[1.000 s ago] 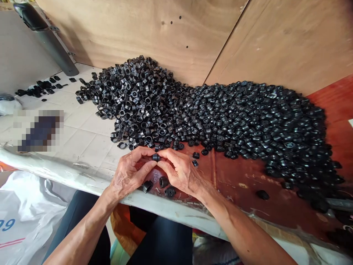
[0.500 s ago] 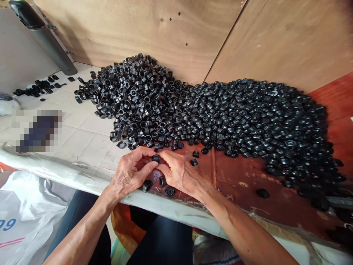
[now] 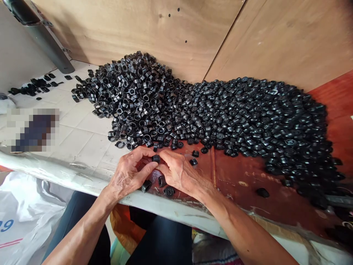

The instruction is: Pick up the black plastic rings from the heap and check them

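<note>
Between the fingertips of both hands is a small black plastic cap (image 3: pixel 155 158). My left hand (image 3: pixel 132 170) pinches it from the left with thumb and forefinger. My right hand (image 3: pixel 176 170) grips the same piece from the right, its fingertips partly hidden behind the thumb. Just below the hands lie a black ring-shaped piece (image 3: pixel 146 186) on its side, another black piece (image 3: pixel 161 180) and a round cap (image 3: pixel 169 191) with its ribbed inside showing. Beyond the fingers, a heap of open black rings (image 3: pixel 132 92) merges into a wide pile of black caps (image 3: pixel 248 114).
Behind the piles rises a plywood wall (image 3: pixel 138 25). A dark grey tube (image 3: pixel 52 48) leans at the back left, near scattered black bits (image 3: pixel 33 86). The white table edge (image 3: pixel 176 209) runs in front, above my lap. A white sack (image 3: pixel 24 206) stands at lower left.
The view has shifted very slightly, moving the background a little left and up. Both hands keep their hold on the black cap, almost unmoved.
</note>
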Tool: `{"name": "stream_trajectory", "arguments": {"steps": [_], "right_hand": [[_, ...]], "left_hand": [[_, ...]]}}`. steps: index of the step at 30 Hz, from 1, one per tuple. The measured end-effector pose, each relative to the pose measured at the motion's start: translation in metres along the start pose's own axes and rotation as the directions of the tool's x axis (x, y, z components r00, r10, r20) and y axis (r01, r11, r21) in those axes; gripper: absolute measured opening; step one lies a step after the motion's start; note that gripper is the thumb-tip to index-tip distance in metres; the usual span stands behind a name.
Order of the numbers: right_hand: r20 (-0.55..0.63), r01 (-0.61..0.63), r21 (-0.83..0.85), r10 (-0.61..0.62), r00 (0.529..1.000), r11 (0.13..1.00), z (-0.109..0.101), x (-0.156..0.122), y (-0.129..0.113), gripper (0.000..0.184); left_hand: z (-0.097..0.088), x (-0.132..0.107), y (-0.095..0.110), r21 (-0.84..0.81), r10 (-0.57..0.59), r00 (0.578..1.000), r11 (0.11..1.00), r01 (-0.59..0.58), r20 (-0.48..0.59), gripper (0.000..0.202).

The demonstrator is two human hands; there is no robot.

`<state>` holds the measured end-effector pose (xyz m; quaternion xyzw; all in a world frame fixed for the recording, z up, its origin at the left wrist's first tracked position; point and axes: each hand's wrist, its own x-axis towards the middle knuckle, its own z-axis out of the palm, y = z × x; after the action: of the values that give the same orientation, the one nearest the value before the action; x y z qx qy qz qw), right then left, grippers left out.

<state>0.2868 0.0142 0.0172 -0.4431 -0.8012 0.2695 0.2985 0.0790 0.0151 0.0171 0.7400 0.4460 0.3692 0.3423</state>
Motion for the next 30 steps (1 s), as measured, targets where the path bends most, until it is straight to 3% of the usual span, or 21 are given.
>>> {"name": "stream_trajectory", "arguments": {"steps": [5,13,30], "right_hand": [[0.014,0.003,-0.030,-0.003,1.000,1.000,0.0027,-0.0017,0.0046,0.021],[0.024,-0.001,-0.056,0.003,1.000,0.998,0.0055,-0.0055,0.0073,0.022],[0.047,-0.001,-0.035,0.002,0.999,0.999,0.0038,-0.0007,0.0069,0.026]], "left_hand": [[0.0011,0.0013,0.0004,0.062,0.030,1.000,0.998,-0.030,0.000,0.018],[0.0011,-0.0007,0.0002,0.032,0.078,0.997,0.996,-0.077,-0.005,0.019],[0.0022,0.0014,0.0001,0.082,0.046,0.999,0.996,-0.044,-0.015,0.019]]}}
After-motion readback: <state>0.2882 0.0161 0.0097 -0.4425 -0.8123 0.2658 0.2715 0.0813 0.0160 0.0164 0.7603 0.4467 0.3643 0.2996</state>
